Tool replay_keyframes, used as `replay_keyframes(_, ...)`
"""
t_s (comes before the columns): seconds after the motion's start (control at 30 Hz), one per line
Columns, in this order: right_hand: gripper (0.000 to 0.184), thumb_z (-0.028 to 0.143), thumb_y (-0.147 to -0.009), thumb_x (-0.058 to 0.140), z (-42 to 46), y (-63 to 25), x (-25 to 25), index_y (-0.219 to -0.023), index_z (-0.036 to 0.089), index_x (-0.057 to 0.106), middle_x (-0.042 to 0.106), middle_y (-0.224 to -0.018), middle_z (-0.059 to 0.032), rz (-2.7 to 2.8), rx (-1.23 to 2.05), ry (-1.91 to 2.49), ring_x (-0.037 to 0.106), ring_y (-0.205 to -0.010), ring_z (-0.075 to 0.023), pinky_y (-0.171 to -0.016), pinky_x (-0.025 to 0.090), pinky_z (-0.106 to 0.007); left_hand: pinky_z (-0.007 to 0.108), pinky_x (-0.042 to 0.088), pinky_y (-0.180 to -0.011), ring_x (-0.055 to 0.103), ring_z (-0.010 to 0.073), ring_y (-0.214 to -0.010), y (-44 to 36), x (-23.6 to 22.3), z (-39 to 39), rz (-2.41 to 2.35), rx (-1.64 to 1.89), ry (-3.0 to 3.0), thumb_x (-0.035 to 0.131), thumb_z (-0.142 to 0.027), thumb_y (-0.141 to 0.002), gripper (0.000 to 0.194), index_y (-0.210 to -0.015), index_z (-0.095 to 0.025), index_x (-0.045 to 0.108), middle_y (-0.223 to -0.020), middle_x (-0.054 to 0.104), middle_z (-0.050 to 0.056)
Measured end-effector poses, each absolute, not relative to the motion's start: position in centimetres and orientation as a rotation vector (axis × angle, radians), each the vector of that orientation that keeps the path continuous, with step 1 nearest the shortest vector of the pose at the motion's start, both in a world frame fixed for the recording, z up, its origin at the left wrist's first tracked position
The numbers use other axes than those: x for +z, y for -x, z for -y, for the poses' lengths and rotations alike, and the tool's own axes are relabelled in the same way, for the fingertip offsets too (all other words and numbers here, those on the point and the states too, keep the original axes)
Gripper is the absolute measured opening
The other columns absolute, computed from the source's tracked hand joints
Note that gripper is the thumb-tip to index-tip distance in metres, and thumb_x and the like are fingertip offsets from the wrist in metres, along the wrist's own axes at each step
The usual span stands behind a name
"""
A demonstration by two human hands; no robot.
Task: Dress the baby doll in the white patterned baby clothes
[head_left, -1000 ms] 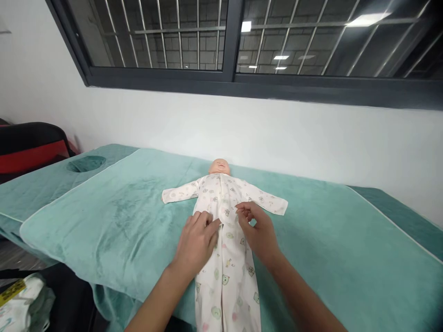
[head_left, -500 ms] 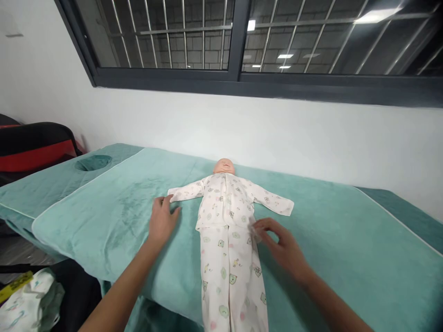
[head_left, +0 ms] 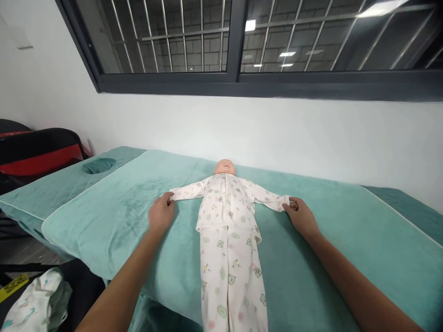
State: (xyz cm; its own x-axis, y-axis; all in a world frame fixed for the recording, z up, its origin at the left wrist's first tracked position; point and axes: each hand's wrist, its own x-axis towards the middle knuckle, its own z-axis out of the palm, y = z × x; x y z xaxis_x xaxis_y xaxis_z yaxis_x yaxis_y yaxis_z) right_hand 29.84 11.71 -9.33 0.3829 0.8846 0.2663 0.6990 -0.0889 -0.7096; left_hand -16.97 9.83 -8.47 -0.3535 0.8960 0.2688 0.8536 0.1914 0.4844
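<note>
Doll (head_left: 224,167): one, on its back between the left grip (head_left: 162,212) and the right grip (head_left: 302,216), its bare pinkish head beyond both, arms spread.
Top (head_left: 224,200): one, white, long-sleeved, printed with small animal figures and green and pink spots; it lies fairly flat, with a seam down the front and a loose hem nearer the person than the grips.
Sleeves: two; the left sleeve (head_left: 188,191) stretches to the left grip, the right sleeve (head_left: 272,199) to the right grip.
Trousers (head_left: 232,276): one pair, matching print, below the top and between the forearms, feet end out of frame.
Left grip: thumb and fingers drawn together on the left sleeve's cuff.
Right grip: thumb and forefinger pinched on the right sleeve's cuff.
Bed (head_left: 58,184): one, green, under everything gripped, with one round hole (head_left: 99,165) far left of the left grip.
Cover (head_left: 121,221): one, plush, lighter green, pale-edged, beneath both grips.
Wall (head_left: 259,133): white, beyond the grips.
Window frame (head_left: 238,83): one, dark, barred, higher up.
Cloth (head_left: 38,302): one printed bundle, low and left of the left grip, beside one yellow strip (head_left: 14,287).
</note>
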Motion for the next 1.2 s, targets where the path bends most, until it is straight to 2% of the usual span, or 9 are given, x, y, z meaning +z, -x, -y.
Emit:
replay_keyframes(0.17,0.047,0.043,-0.078,0.053,-13.0,-31.5,-9.8,-0.114,0.013,0.059,0.069,-0.094,-0.0118,1.209,0.274,1.816,0.063,-0.079,-0.0221,-0.075,0.049,-0.035,0.028,0.040,-0.066,0.062,0.0220,-0.082,17.0,-7.9,-9.4,-2.426,1.067,-1.527,0.046,-0.031,-0.085,0.037,-0.119,-0.025,0.058,-0.087,0.068,0.004)
replay_keyframes(0.33,0.042,0.036,-0.078,0.053,-12.5,-31.6,-9.9,-0.112,0.012,0.061,0.067,-0.097,-0.0146,1.204,0.141,1.897,0.061,-0.086,-0.0256,-0.085,0.047,-0.041,0.031,0.043,-0.066,0.063,0.0253,-0.086,16.9,-8.0,-9.9,-2.507,0.943,-1.463,0.046,-0.030,-0.085,0.038,-0.121,-0.024,0.057,-0.091,0.069,0.007)
replay_keyframes(0.43,0.044,0.033,-0.083,0.047,-11.8,-29.9,-9.4,-0.117,0.007,0.058,0.060,-0.116,-0.0208,1.447,-0.194,1.824,0.055,-0.109,-0.0305,-0.099,0.042,-0.045,0.037,0.048,-0.078,0.059,0.0301,-0.103,16.6,-8.7,-10.0,-2.631,0.958,-1.602,0.045,-0.026,-0.086,0.041,-0.123,-0.017,0.057,-0.109,0.064,0.015)
replay_keyframes(0.5,0.047,0.034,-0.089,0.043,-11.4,-28.2,-9.0,-0.125,0.006,0.055,0.054,-0.129,-0.0218,1.683,-0.367,1.692,0.047,-0.123,-0.0315,-0.105,0.037,-0.045,0.041,0.046,-0.091,0.051,0.0319,-0.120,16.4,-9.2,-10.0,-2.687,1.019,-1.820,0.043,-0.019,-0.085,0.046,-0.129,-0.014,0.054,-0.131,0.053,0.020)
replay_keyframes(0.63,0.053,0.039,-0.095,0.040,-11.6,-25.6,-9.0,-0.140,0.011,0.043,0.042,-0.147,-0.0165,2.156,-0.379,1.529,0.038,-0.135,-0.0301,-0.111,0.032,-0.045,0.043,0.031,-0.113,0.034,0.0260,-0.140,16.2,-10.2,-10.2,-2.405,0.830,-2.363,0.035,-0.010,-0.086,0.056,-0.140,-0.017,0.046,-0.153,0.036,0.012)
replay_keyframes(0.73,0.059,0.041,-0.095,0.040,-12.7,-25.0,-9.1,-0.146,0.012,0.035,0.042,-0.148,-0.0155,2.261,-0.274,1.604,0.041,-0.133,-0.0303,-0.110,0.034,-0.045,0.047,0.025,-0.117,0.030,0.0250,-0.143,16.1,-10.5,-10.7,-2.306,0.668,-2.305,0.032,-0.026,-0.093,0.054,-0.145,-0.014,0.039,-0.152,0.039,0.010)
replay_keyframes(0.83,0.054,0.035,-0.096,0.038,-13.8,-25.2,-9.0,-0.146,0.014,0.035,0.050,-0.141,-0.0144,2.241,-0.201,1.737,0.049,-0.125,-0.0300,-0.104,0.039,-0.045,0.052,0.026,-0.116,0.034,0.0278,-0.141,16.0,-10.4,-10.9,-2.341,0.623,-2.128,0.030,-0.043,-0.095,0.061,-0.147,-0.012,0.035,-0.152,0.038,0.012)
replay_keyframes(1.03,0.047,0.022,-0.095,0.037,-13.5,-25.0,-8.9,-0.140,0.015,0.045,0.054,-0.137,-0.0142,2.115,-0.345,1.779,0.050,-0.122,-0.0308,-0.107,0.034,-0.050,0.054,0.029,-0.113,0.037,0.0327,-0.138,15.8,-9.8,-10.5,-2.416,0.770,-1.982,0.031,-0.044,-0.095,0.059,-0.141,-0.007,0.042,-0.148,0.042,0.019)
replay_keyframes(1.2,0.047,0.033,-0.092,0.048,-8.2,-22.7,-8.5,-0.136,0.015,0.047,0.047,-0.140,-0.0163,2.023,-0.135,1.493,0.043,-0.130,-0.0304,-0.108,0.039,-0.046,0.047,0.037,-0.111,0.048,0.0292,-0.128,13.6,-9.7,-4.4,-2.170,1.240,-1.998,0.039,-0.042,-0.095,0.045,-0.125,-0.013,0.058,-0.133,0.056,0.015)
